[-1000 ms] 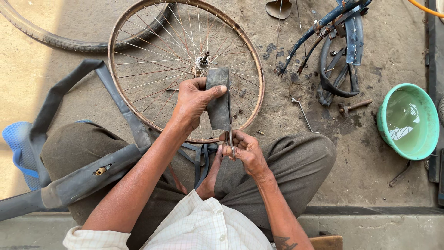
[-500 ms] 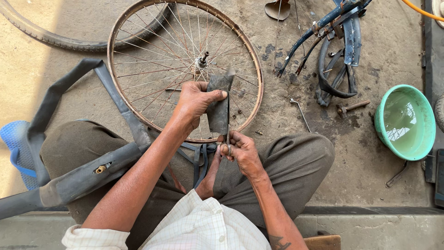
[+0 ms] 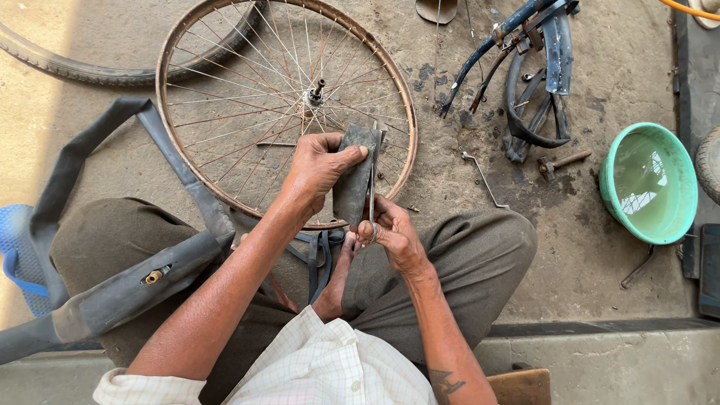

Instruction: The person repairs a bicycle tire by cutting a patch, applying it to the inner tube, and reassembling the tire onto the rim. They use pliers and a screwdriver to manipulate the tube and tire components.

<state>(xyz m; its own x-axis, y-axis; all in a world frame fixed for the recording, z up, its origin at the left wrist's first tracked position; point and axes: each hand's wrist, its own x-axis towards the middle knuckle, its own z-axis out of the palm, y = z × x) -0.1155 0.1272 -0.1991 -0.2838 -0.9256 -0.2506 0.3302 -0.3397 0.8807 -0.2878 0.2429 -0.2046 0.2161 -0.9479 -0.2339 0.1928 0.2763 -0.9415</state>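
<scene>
Scissors (image 3: 371, 191) with thin metal blades were held in the right hand (image 3: 391, 231), whose fingers were curled through and around the handles, with the blades pointing up and away from the body. Against those blades a dark grey piece of flat rubber (image 3: 354, 180) was kept upright by the left hand (image 3: 319, 166), which was closed on it, the thumb laid across its upper edge and the fingers wrapped behind. Whether the blades were parted or together could not be told.

Both hands were raised above the near rim of a rusty spoked bicycle wheel (image 3: 285, 105), which was laid flat on the stained concrete floor (image 3: 450, 180) in front of the seated person's knees. A black rubber inner tube (image 3: 112, 292) with a small brass valve was draped over the left thigh and looped away to the left. A worn black tyre (image 3: 82, 71) was seen at the upper left, partly behind the wheel. To the right of the wheel a thin bent metal lever (image 3: 480, 176) lay on the floor, and further right a blue bicycle frame part (image 3: 536, 67) with a black strap. A green plastic basin (image 3: 649, 184) holding water was placed well apart, near the right edge.
</scene>
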